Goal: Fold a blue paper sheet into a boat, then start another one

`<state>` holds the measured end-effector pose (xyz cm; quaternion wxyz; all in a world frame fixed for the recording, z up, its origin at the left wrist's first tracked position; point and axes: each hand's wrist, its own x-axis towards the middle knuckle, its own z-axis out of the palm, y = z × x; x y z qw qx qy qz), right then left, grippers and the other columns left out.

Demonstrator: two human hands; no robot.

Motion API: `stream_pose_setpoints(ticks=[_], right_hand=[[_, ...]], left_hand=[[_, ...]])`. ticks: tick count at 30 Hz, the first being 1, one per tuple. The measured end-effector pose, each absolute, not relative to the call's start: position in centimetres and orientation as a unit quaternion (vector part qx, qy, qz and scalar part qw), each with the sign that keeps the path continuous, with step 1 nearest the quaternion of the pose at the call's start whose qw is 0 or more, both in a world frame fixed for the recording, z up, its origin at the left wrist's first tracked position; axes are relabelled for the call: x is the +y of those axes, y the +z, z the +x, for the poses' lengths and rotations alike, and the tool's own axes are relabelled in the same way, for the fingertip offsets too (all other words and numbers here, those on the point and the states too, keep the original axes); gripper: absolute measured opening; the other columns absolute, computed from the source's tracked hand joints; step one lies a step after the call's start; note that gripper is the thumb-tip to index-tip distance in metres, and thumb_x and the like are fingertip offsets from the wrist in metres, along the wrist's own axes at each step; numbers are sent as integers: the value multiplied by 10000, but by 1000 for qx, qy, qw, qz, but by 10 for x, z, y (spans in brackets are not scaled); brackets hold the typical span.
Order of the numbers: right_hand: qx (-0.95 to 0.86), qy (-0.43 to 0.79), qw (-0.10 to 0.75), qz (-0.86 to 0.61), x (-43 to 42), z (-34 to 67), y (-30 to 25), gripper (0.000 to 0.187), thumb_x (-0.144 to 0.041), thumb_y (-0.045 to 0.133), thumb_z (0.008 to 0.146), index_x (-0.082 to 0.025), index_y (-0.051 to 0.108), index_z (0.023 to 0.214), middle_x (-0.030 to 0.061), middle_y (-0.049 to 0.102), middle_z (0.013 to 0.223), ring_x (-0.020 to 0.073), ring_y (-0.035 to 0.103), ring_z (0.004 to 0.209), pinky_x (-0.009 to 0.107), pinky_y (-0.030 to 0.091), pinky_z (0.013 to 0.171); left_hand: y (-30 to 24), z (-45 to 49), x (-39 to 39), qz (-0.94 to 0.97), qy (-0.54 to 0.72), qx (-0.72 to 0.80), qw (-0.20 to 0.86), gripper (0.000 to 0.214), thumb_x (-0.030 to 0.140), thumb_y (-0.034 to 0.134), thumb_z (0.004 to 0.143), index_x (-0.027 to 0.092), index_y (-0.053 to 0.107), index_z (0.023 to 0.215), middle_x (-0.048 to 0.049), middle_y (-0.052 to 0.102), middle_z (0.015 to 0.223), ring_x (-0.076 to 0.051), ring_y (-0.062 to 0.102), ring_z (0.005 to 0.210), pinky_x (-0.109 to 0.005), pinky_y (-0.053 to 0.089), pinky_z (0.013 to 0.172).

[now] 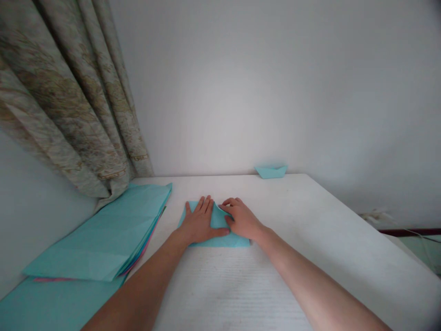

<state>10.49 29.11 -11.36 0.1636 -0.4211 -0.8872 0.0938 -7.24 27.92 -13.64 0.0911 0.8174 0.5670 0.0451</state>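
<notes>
A sheet of turquoise paper [220, 221] lies on the white table in front of me, its upper right corner folded in and a thin pale edge showing along the fold. My left hand [200, 224] rests flat on its left part, fingers spread and thumb stretched to the right, pressing it down. At the folded corner, my right hand [241, 218] has its fingers bent and its thumb close to the index finger, gripping the flap. The palms and wrists hide parts of the sheet.
A folded turquoise paper boat [271, 172] stands at the table's [330, 243] back edge by the wall. To the left lies a stack of large paper sheets [103, 234], mostly turquoise with pink and blue edges. A patterned curtain [69, 92] hangs above the stack.
</notes>
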Motion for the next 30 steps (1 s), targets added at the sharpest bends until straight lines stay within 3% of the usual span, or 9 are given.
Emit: stream_pose_setpoints(ticks=[4,8,11,17,20,24,30], right_hand=[[-903,89,123,-401,286,102,-111,447,-369,515,843,-238,509,1271,79,500,1303,261,418,1133,393,315,943],[-910,117,93,-387,285,103,-109,535,-539,353,887,-228,482,1303,79,383,1416,312,309,1267,457,247,1005],[-906,137,78,-392,286,103,-112,482,-432,227,944,-234,482,1303,50,341,1445,290,245,1325,470,185,1048],[-899,129,40,-417,291,107,-120,482,-314,321,912,-266,335,1391,20,222,1494,328,125,1363,583,107,1047],[-890,133,32,-435,294,109,-121,489,-317,297,917,-283,302,1405,9,187,1504,344,94,1365,613,94,1039],[-881,133,29,-452,294,111,-122,490,-322,260,926,-287,275,1414,2,173,1508,339,77,1369,624,77,1039],[-875,131,25,-466,293,110,-120,512,-253,265,909,-272,260,1420,4,158,1511,331,73,1371,631,75,1037]], left_hand=[[-135,-73,280,816,38,569,97,999,744,362,701,111,150,1444,-160,32,1506,-374,-11,1373,-685,22,998],[-134,-75,280,819,39,562,109,1025,743,402,677,116,141,1445,-165,30,1506,-379,-1,1371,-681,48,1000],[-133,-76,280,819,44,561,112,1008,748,376,688,121,147,1444,-166,34,1507,-377,7,1372,-676,44,1003],[-130,-77,280,823,66,555,104,990,748,407,677,120,231,1422,-177,133,1502,-359,101,1370,-644,99,1019],[-130,-79,282,820,95,557,93,836,688,381,750,144,330,1384,-169,246,1477,-337,186,1354,-592,165,1029],[-133,-81,286,817,112,560,80,548,456,306,880,187,403,1348,-123,337,1445,-273,276,1328,-506,220,1042],[-134,-82,286,818,117,560,66,538,472,397,847,232,435,1327,-112,367,1424,-264,313,1306,-477,219,1053]])
